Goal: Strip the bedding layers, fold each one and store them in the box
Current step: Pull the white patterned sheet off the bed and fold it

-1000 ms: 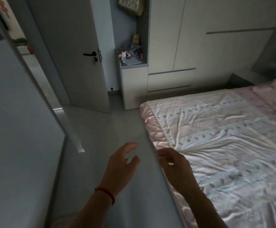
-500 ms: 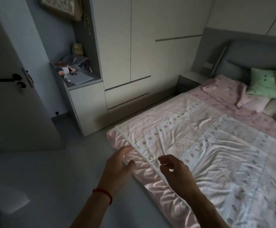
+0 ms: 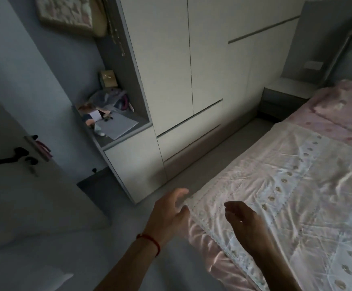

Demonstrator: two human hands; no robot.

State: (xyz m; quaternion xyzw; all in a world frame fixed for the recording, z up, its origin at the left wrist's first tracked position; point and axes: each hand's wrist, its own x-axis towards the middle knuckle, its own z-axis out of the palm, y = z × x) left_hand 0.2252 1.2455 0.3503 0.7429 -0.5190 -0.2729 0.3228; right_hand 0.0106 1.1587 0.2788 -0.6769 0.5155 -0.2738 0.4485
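Observation:
A pale quilt (image 3: pixel 296 185) with small printed motifs and a stitched border lies spread over the bed, on top of a pink sheet (image 3: pixel 343 120) that shows at the head end and along the near side. My left hand (image 3: pixel 168 215) hovers with fingers apart at the quilt's near corner, its fingertips at the edge. My right hand (image 3: pixel 244 221) is above the quilt just inside that corner, fingers loosely curled, holding nothing. No storage box is in view.
A tall white wardrobe (image 3: pixel 187 80) runs along the far wall, with a cluttered shelf niche (image 3: pixel 110 120) on its left. A grey nightstand (image 3: pixel 282 97) stands beside the bed head. An open door (image 3: pixel 19 164) with a black handle is on the left. Grey floor separates bed and wardrobe.
The view has swung right from the doorway toward the bed and closed in. Both hands have come forward to the quilt's corner, still holding nothing.

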